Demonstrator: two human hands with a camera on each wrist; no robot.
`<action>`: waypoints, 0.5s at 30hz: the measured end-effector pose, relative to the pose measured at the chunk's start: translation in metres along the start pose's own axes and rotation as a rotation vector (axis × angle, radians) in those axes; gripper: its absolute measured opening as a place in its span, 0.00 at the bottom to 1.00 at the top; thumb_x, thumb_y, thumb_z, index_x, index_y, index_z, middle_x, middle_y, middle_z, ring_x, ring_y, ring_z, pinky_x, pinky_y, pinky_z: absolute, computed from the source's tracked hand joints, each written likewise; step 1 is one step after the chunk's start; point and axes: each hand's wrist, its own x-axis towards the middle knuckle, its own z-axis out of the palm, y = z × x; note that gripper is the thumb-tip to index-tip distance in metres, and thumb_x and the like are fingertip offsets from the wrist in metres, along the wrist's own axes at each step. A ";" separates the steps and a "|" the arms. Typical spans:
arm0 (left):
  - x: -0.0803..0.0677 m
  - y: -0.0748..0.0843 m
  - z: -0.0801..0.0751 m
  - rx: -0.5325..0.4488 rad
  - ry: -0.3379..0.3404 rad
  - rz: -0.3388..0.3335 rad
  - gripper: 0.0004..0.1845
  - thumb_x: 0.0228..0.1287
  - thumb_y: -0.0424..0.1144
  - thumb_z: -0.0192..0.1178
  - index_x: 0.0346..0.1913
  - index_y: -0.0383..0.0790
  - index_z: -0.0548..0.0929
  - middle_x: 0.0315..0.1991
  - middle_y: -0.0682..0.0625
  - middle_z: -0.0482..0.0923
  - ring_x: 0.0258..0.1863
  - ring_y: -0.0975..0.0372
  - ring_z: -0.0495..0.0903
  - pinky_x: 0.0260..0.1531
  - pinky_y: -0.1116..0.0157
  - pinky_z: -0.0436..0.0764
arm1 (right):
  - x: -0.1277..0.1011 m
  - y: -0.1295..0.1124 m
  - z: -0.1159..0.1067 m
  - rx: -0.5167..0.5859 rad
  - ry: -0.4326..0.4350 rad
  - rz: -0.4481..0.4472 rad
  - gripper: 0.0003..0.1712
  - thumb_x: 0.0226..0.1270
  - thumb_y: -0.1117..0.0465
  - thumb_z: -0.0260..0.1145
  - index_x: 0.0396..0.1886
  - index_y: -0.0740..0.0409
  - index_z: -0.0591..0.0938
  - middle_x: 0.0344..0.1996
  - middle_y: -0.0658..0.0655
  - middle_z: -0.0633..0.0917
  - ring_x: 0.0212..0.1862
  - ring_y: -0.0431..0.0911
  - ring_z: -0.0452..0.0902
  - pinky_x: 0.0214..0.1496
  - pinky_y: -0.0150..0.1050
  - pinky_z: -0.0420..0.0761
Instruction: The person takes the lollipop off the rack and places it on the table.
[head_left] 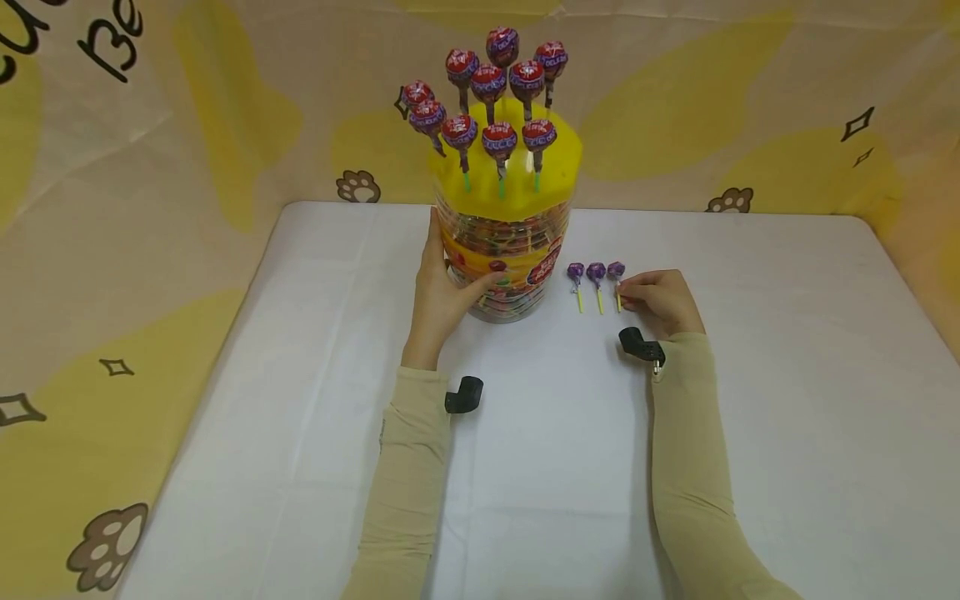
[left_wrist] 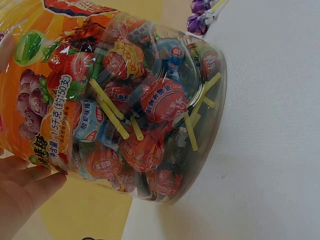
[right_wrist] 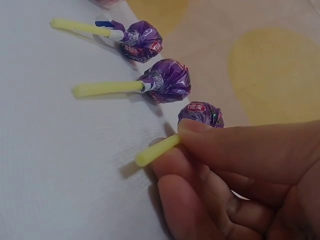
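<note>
A clear plastic tub (head_left: 504,262) (left_wrist: 130,100) full of wrapped lollipops stands on the white table, with a yellow lid (head_left: 510,171) that has several red-and-purple lollipops (head_left: 489,87) stuck upright in it. My left hand (head_left: 444,279) (left_wrist: 22,192) holds the tub's left side. To its right lie three purple lollipops (head_left: 596,275) in a row. My right hand (head_left: 658,300) (right_wrist: 235,175) pinches the stick of the rightmost purple lollipop (head_left: 617,273) (right_wrist: 201,114) between thumb and fingers. The other two purple lollipops (right_wrist: 167,80) (right_wrist: 142,40) lie loose on the cloth.
The white table (head_left: 787,375) is bordered behind and at the sides by a yellow-and-beige cloth (head_left: 187,125) with paw prints. Black wrist camera mounts (head_left: 463,394) (head_left: 639,344) sit on both wrists.
</note>
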 end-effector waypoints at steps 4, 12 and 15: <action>0.001 0.000 0.000 -0.008 -0.002 -0.007 0.57 0.54 0.46 0.70 0.76 0.48 0.38 0.75 0.48 0.45 0.72 0.57 0.50 0.67 0.57 0.60 | 0.001 0.000 0.000 -0.051 0.005 -0.009 0.19 0.64 0.66 0.64 0.48 0.78 0.78 0.23 0.46 0.81 0.24 0.34 0.77 0.31 0.25 0.79; 0.001 -0.001 0.000 -0.012 -0.005 -0.010 0.57 0.54 0.47 0.69 0.76 0.48 0.37 0.75 0.48 0.44 0.72 0.57 0.49 0.67 0.57 0.60 | 0.000 0.001 0.001 -0.109 0.019 -0.029 0.18 0.62 0.64 0.66 0.45 0.76 0.80 0.21 0.46 0.81 0.24 0.36 0.76 0.29 0.25 0.77; 0.001 0.000 0.000 -0.011 -0.006 -0.007 0.57 0.54 0.46 0.69 0.76 0.48 0.37 0.75 0.48 0.44 0.72 0.57 0.49 0.67 0.57 0.60 | -0.001 0.001 0.001 -0.107 0.020 -0.033 0.18 0.61 0.64 0.67 0.44 0.76 0.81 0.20 0.46 0.81 0.23 0.36 0.76 0.28 0.25 0.77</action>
